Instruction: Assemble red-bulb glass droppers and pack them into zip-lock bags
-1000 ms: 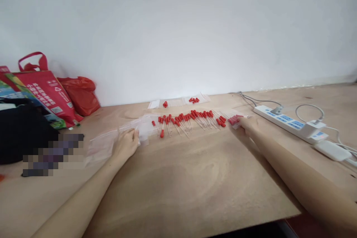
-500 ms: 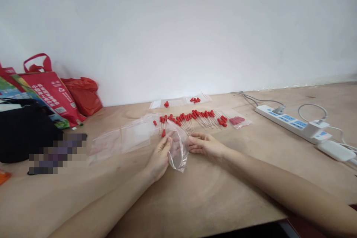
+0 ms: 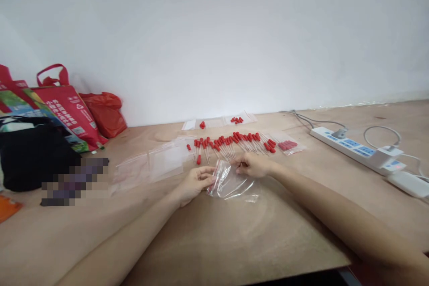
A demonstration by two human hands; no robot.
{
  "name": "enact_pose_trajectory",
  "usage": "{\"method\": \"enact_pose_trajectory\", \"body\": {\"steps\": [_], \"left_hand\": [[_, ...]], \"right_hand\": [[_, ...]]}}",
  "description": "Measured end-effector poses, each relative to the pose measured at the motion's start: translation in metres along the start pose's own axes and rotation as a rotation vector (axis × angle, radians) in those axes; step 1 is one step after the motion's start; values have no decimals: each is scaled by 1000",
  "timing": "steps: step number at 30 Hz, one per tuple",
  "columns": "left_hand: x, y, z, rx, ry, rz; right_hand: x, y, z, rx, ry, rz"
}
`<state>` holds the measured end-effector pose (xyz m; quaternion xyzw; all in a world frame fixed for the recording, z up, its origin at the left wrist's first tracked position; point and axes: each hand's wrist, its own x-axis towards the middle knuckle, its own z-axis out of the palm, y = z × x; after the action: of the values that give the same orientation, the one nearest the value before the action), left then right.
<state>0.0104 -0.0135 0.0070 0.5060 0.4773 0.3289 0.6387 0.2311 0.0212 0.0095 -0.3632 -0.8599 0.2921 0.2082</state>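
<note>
A small clear plastic bag (image 3: 234,184) lies on the wooden table (image 3: 214,241) in front of me. My left hand (image 3: 195,182) pinches its left edge. My right hand (image 3: 252,165) is closed at the bag's upper edge, right beside a row of several red-capped thin droppers (image 3: 234,141) spread out behind the bag. What the right fingers grip is hard to make out. A filled bag of red-capped droppers (image 3: 288,145) lies at the right end of the row.
Flat empty clear bags (image 3: 150,167) lie to the left. More bagged red pieces (image 3: 221,121) rest near the white wall. Red shopping bags (image 3: 72,109) and a black bag (image 3: 31,152) stand far left. A white power strip (image 3: 355,149) with cables runs at the right.
The clear bag went from hanging upright between both hands to lying flat on the table. My right hand moved up toward the row of droppers; earlier it was at the filled bag on the right.
</note>
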Motion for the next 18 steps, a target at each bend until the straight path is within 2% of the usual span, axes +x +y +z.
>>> {"method": "enact_pose_trajectory", "body": {"steps": [3,5,6,10,14,18], "left_hand": [[-1,-4,2,77,28,38],[-2,-5,4,51,93,45],[-2,-5,5,32,118,42],[-3,-3,9,25,162,52],[-2,-6,11,102,148,84],[0,-15,11,221,139,294]], "right_hand": [[-3,-10,15,-235,248,-26],[-7,-17,28,-280,407,-73],[-10,-21,34,-257,433,-99],[-18,-27,53,-97,341,-133],[-18,-23,61,-61,269,-107],[-16,-19,61,-45,223,-103]]}}
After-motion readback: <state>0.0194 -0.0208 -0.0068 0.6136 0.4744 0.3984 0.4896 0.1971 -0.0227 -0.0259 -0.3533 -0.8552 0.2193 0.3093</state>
